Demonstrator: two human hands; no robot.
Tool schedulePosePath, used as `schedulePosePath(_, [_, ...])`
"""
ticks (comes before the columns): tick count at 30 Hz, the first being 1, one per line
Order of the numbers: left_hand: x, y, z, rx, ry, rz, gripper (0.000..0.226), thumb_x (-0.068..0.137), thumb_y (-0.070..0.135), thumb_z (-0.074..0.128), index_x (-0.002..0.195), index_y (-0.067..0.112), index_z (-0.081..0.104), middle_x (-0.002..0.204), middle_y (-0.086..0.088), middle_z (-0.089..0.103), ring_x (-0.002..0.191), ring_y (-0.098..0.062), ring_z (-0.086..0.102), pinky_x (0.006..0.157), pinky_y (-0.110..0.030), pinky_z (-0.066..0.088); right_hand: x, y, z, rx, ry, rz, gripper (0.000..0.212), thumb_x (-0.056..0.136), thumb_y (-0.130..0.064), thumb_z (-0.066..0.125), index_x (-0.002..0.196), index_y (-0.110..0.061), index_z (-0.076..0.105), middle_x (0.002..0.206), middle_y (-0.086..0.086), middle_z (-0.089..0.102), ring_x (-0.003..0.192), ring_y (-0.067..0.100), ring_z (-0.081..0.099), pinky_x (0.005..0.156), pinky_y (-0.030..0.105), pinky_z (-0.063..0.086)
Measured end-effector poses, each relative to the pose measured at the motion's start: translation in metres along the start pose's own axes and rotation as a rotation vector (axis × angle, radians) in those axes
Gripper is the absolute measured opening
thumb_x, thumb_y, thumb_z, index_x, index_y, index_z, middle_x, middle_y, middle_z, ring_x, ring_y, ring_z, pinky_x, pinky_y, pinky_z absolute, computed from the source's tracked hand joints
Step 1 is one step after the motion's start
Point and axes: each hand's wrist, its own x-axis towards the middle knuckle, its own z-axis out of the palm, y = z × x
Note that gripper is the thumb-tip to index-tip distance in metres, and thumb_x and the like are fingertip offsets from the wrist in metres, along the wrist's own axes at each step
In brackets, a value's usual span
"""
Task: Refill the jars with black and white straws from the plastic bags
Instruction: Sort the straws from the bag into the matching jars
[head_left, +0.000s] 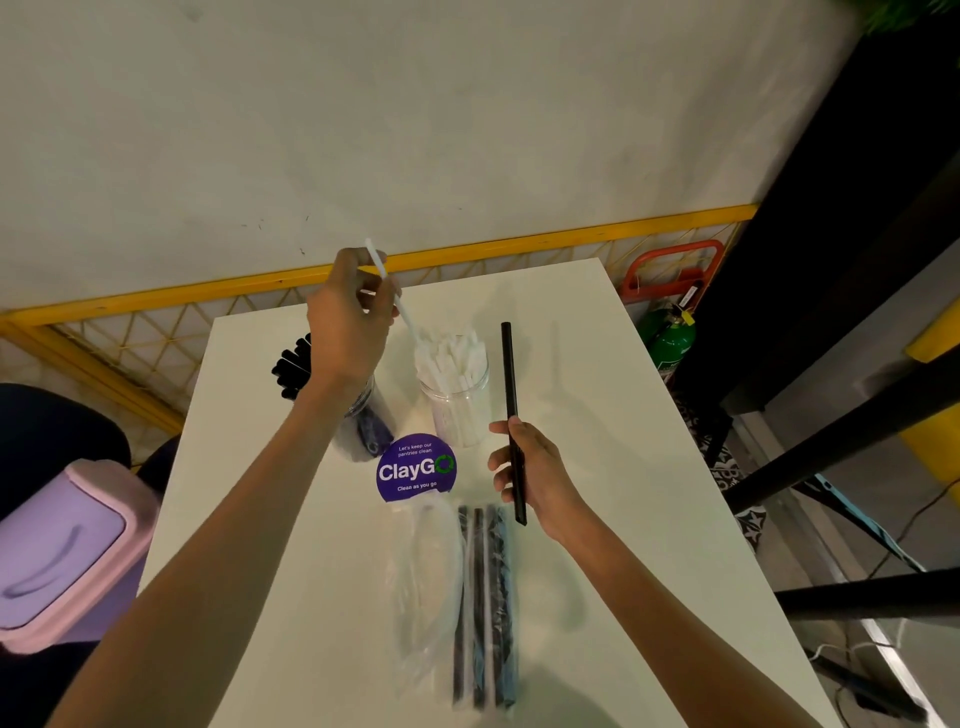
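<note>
My left hand (345, 325) is raised over the table and grips a white straw (390, 288) whose lower end touches the top of the white straws in a clear jar (457, 387). A second clear jar with black straws (293, 366) stands just left of it, partly hidden behind my left wrist. My right hand (530, 470) holds one black straw (511, 415) upright, to the right of the white-straw jar. Near the table's front lie two plastic bags: a nearly see-through one (423, 587) and one with black straws (483, 603).
A round purple "ClayGo" sticker (415, 467) sits on the white table (623, 467) between jars and bags. A lilac bin (62, 551) stands at the left. A green cylinder (670, 338) and dark table legs (831, 457) are on the right; a wall rises behind.
</note>
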Motion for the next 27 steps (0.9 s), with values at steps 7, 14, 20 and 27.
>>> schedulePosePath(7, [-0.006,-0.007,0.022,0.054,0.016,0.055,0.021,0.093,0.014,0.054,0.109,0.002,0.052,0.09,-0.006,0.066,0.07,-0.018,0.062,0.067,-0.039,0.057,0.003,0.0,-0.008,0.004,0.02,-0.002,0.028,0.1,-0.034,0.037,0.096,-0.016,0.059,0.053,-0.001,0.059,0.038,0.011,0.048,0.041,0.02,0.037])
schedulePosePath(14, [-0.018,-0.017,0.036,0.181,-0.051,0.096,0.04,0.092,0.017,0.056,0.128,0.004,0.042,0.095,-0.013,0.068,0.076,-0.024,0.066,0.066,-0.029,0.052,0.008,0.0,-0.011,0.007,0.022,-0.002,0.028,0.1,-0.034,0.037,0.094,-0.017,0.059,0.054,-0.001,0.059,0.037,0.011,0.049,0.042,0.021,0.037])
schedulePosePath(20, [-0.039,-0.039,0.049,0.309,-0.16,0.248,0.046,0.096,0.02,0.05,0.139,0.014,0.038,0.088,-0.01,0.067,0.075,-0.025,0.066,0.062,-0.03,0.051,0.011,0.001,-0.009,0.008,0.01,0.012,0.027,0.1,-0.032,0.038,0.095,-0.017,0.059,0.054,0.0,0.059,0.037,0.011,0.048,0.041,0.02,0.038])
schedulePosePath(27, [-0.059,-0.066,0.063,0.459,-0.217,0.378,0.037,0.092,0.021,0.041,0.115,0.002,0.063,0.097,-0.017,0.07,0.087,-0.03,0.068,0.076,-0.039,0.055,0.012,0.003,-0.009,0.006,0.005,0.012,0.027,0.1,-0.034,0.038,0.095,-0.017,0.059,0.054,0.0,0.059,0.038,0.011,0.048,0.042,0.021,0.039])
